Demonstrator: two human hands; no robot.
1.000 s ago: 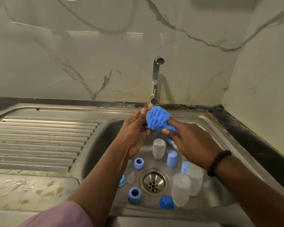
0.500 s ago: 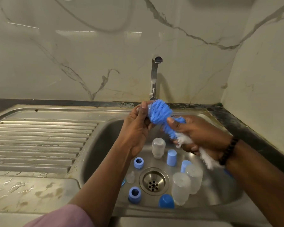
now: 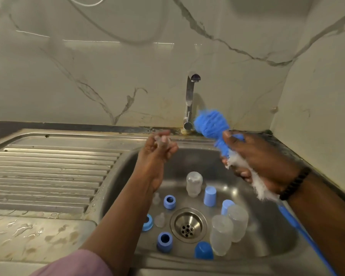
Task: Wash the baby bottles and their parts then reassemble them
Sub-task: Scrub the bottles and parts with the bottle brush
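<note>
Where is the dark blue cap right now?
In the head view, the dark blue cap sits at the sink's near edge, right of the drain, beside a clear bottle.

You have three clear bottles (image 3: 194, 183) in the sink, three blue collar rings (image 3: 169, 202) and three blue caps (image 3: 210, 196). Two clear teats (image 3: 160, 220) and one bottle brush (image 3: 209, 124).

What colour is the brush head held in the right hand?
Blue brush head, white bristles below; head view.

A pink sleeve (image 3: 74, 263) covers the left upper arm. A dark beaded bracelet (image 3: 295, 183) circles the wrist just behind the right hand (image 3: 259, 158).
</note>
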